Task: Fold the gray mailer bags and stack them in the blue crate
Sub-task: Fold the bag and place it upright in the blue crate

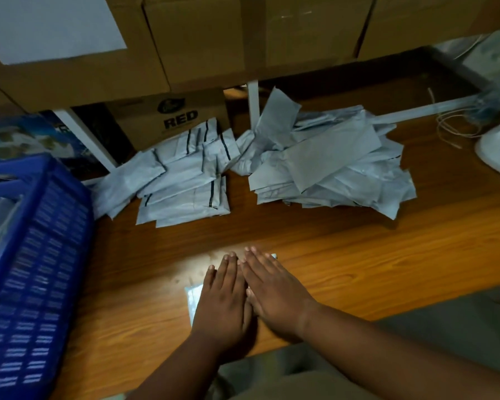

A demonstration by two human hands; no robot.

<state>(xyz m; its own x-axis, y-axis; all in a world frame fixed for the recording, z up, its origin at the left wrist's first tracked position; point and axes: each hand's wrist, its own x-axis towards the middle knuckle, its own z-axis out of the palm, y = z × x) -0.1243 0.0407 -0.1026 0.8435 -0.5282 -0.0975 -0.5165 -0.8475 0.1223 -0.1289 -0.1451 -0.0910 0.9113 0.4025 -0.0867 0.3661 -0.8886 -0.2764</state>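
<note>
- Gray mailer bag (191,295) at worktop (358,249) front edge, both grips flat, fingers straight: left hand (223,301), right hand (274,293) pressing the fold.
- Folded stack (182,180) and unfolded pile (329,166) at back edge.
- Blue crate (32,272) left edge; contents unclear.

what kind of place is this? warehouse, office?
Probably a small packing or stockroom area. Large cardboard boxes are stacked at the back, loose and folded gray mailer bags are piled on a wooden table, and a blue crate stands at the left.
</note>
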